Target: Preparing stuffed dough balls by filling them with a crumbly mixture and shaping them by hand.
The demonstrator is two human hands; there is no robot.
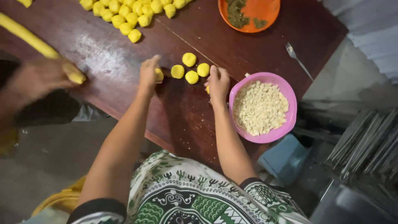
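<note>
Both forearms reach straight out from a green-and-white patterned garment (195, 199), bare from the short sleeves down, and lie over the near edge of the dark wooden bench (182, 120). They run almost parallel, wrists level, both hands resting on the bench top.

The left hand (148, 74) is palm-down with its fingers curled forward; its grip is clenched around a yellow dough piece (159, 75) that shows at the thumb side, pressed against the wood. The right hand (218, 83) also faces down, knuckles up, fingers bent under; a sliver of a small yellow piece (207, 89) peeks from beneath it, and I cannot tell whether the grip is closed on it or merely covering it.

Just beside the right wrist sits a pink bowl (286, 124) filled with pale crumbly filling (259, 108), overhanging the bench edge.

Between and just beyond the 2 hands lie 4 loose dough balls (191, 69) in a tight cluster, some touching.

Farther left, another person's hand (39, 76), blurred, grips the end of a long yellow dough roll (29, 39) that runs off to the far left corner.

Beyond the pink bowl a fork (296, 58) lies near the bench's right edge. At the far side sits a heap of dough balls (128, 12), and an orange plate (263, 10) with dark green bits on it.
</note>
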